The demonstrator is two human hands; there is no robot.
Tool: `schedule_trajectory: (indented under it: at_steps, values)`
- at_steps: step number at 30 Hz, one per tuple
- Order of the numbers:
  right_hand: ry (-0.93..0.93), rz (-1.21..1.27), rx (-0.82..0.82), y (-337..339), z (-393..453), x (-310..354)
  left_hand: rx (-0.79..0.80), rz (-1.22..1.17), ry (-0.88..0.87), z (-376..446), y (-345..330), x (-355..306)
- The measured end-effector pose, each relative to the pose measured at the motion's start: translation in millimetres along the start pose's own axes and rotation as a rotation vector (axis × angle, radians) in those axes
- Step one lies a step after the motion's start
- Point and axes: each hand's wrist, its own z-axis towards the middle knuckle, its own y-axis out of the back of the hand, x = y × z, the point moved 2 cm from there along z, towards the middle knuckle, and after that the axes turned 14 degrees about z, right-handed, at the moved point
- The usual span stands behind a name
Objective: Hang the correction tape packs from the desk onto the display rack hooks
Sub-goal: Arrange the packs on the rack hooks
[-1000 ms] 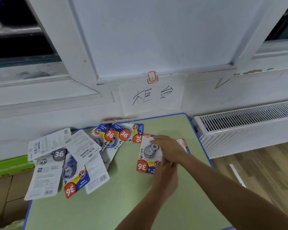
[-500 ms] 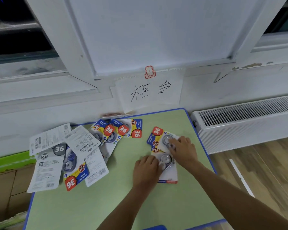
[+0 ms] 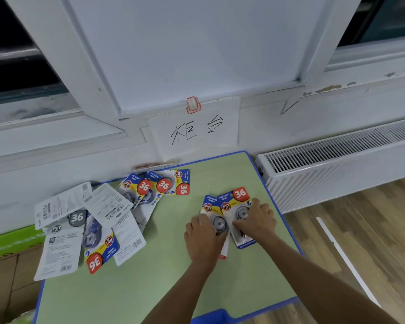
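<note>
Two correction tape packs lie side by side, overlapping, at the right of the green desk (image 3: pixel 150 288), their red "36" tops pointing away from me. My left hand (image 3: pixel 204 239) grips the left pack (image 3: pixel 208 205) with its fingers curled over the round blister. The right pack (image 3: pixel 237 197) is under my right hand (image 3: pixel 258 220), fingers curled on its right edge and thumb across the card. More packs are fanned out at the back of the desk (image 3: pixel 159 185). Several others lie piled at its left edge (image 3: pixel 80 232), some face down. No display rack is in view.
A white radiator (image 3: pixel 337 164) stands right of the desk above the wooden floor (image 3: pixel 360 242). A handwritten paper sign (image 3: pixel 197 132) hangs clipped to the wall behind. Cardboard boxes (image 3: pixel 5 288) and a green box (image 3: pixel 9 242) sit at the left. Something blue (image 3: pixel 211 318) shows at the desk's near edge.
The two packs, one above the other half a second ago, now lie side by side with tops away from me. My left hand has moved right onto the left pack.
</note>
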Motion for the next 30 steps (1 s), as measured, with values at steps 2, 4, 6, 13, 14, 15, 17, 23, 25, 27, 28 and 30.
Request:
schedule_trajectory:
  at_steps: [2, 4, 6, 13, 14, 15, 17, 23, 25, 27, 28, 30]
  values:
    - [-0.03, 0.162, -0.029, 1.9, -7.0, -6.2, -0.002, -0.131, 0.056, 1.6, 7.4, -5.3]
    - [-0.013, 0.348, -0.069, 4.9, -14.1, -12.4, -0.038, -0.23, 0.069, 4.1, 15.3, -13.2]
    - [0.007, 0.477, -0.15, 14.2, -19.5, -19.9, -0.067, -0.291, 0.035, 6.2, 21.8, -23.2]
    - [-0.014, 0.839, -0.422, 75.3, -41.3, -71.2, -0.139, -0.56, -0.193, -11.0, 31.0, -82.2]
    - [-0.005, 0.853, -0.465, 85.1, -48.0, -81.0, -0.147, -0.583, -0.22, -17.0, 30.9, -94.2]
    - [-0.003, 0.868, -0.515, 94.5, -57.4, -92.8, -0.143, -0.61, -0.246, -24.3, 31.0, -107.3]
    - [-0.016, 0.892, -0.618, 113.5, -83.2, -121.3, -0.096, -0.652, -0.298, -45.5, 30.7, -135.3]
    - [-0.078, 0.983, -0.873, 167.2, -178.6, -212.7, 0.065, -0.658, -0.516, -142.4, 24.2, -215.2]
    - [-0.083, 1.007, -0.96, 181.2, -217.6, -245.6, 0.097, -0.669, -0.579, -186.0, 23.1, -238.9]
    - [-0.092, 1.032, -1.028, 192.1, -258.2, -280.6, 0.147, -0.706, -0.636, -232.6, 20.2, -259.7]
    - [-0.1, 1.043, -1.062, 197.3, -280.6, -299.7, 0.187, -0.729, -0.665, -258.6, 18.4, -269.2]
    - [-0.123, 1.053, -1.13, 207.0, -325.8, -336.5, 0.245, -0.731, -0.735, -311.9, 13.6, -285.3]
